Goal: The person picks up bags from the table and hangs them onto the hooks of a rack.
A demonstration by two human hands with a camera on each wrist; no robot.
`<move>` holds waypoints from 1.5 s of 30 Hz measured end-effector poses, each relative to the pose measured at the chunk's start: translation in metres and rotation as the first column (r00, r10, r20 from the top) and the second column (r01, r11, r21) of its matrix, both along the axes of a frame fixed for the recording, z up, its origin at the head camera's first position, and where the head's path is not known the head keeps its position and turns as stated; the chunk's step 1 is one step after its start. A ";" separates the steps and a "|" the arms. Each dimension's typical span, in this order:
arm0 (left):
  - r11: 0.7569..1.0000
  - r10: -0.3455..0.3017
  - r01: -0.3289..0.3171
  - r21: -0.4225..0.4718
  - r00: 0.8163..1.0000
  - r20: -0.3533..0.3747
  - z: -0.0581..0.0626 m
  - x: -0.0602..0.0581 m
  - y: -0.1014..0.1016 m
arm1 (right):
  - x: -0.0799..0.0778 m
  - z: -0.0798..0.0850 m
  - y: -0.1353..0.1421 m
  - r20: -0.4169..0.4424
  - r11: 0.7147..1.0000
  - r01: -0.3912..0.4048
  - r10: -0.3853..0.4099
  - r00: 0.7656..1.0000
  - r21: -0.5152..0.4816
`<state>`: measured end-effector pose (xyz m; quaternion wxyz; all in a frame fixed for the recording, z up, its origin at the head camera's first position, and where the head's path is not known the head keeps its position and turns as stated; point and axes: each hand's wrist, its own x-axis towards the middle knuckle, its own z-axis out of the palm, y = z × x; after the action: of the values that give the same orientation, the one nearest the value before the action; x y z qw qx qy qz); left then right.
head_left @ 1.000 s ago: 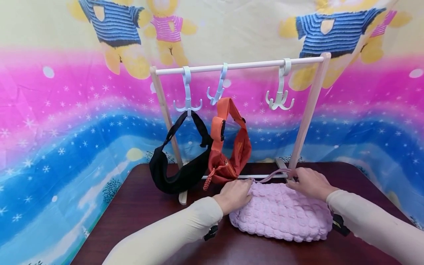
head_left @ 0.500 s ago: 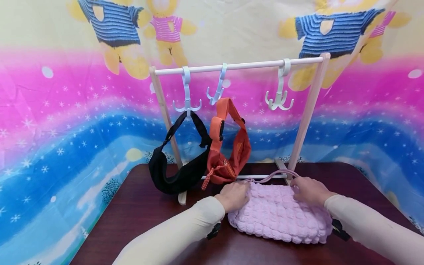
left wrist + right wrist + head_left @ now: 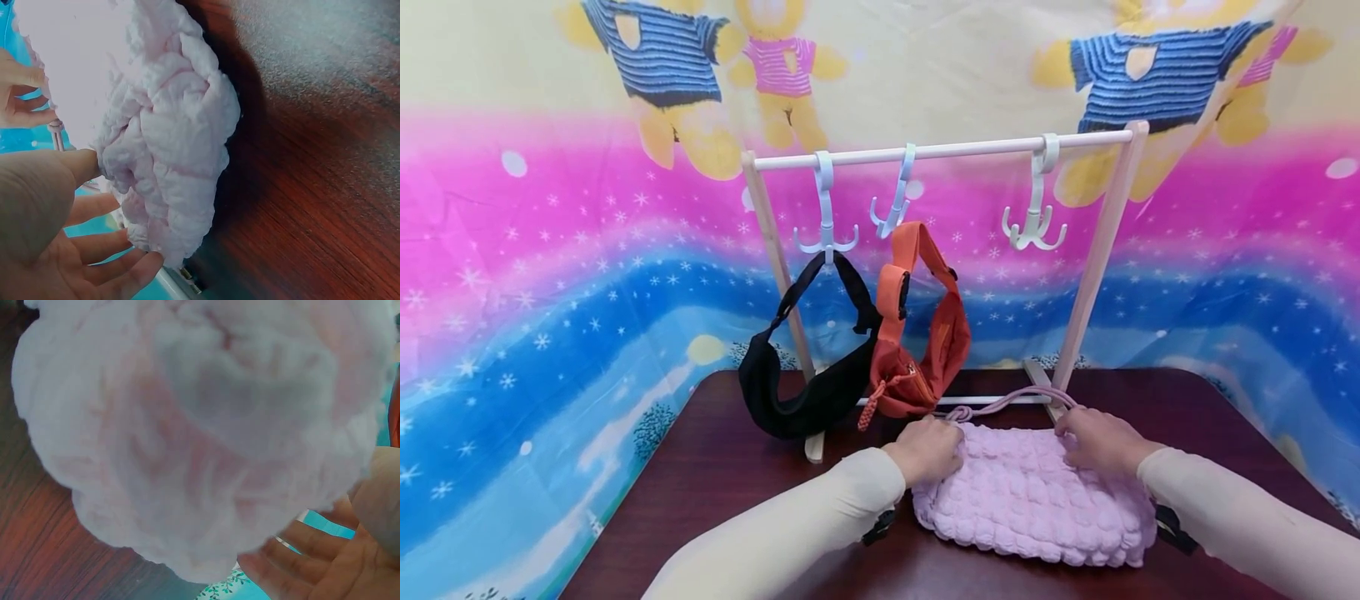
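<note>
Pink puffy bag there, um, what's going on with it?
Someone's left hand holds the upper left corner of the pink bag, and the right hand its upper right. The bag is in front of a rack standing on a table, its strap trailing behind. A black bag hangs from the left hook, with an orange bag beside it; the right hook holds nothing.

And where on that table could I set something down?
Bare tabletop shows left of the black bag and left sleeve, and behind the right sleeve, right of the rack. The middle is crowded: orange bag beside black, pink bag in front, left hand and right hand on it.
</note>
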<state>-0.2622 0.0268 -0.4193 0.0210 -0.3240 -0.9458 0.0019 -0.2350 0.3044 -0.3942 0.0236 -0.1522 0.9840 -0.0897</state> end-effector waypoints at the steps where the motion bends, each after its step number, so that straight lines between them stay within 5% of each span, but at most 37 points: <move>1: 1.000 -0.003 0.003 0.000 1.000 -0.002 0.000 0.000 -0.001 | 0.001 0.000 -0.001 0.001 1.000 -0.005 0.005 1.000 0.001; 23: 0.998 -0.034 0.033 -0.052 0.999 -0.023 0.005 0.018 -0.014 | 0.011 -0.001 -0.008 0.087 0.999 -0.022 0.026 0.996 -0.050; 45: 0.995 -0.053 0.057 -0.085 0.998 0.045 0.016 0.033 -0.028 | 0.025 0.002 -0.016 0.090 0.979 -0.162 0.174 0.981 -0.125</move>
<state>-0.2294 -0.0009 -0.4034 -0.0134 -0.3505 -0.9358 0.0352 -0.2104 0.2887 -0.3926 0.0714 -0.2313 0.9582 -0.1525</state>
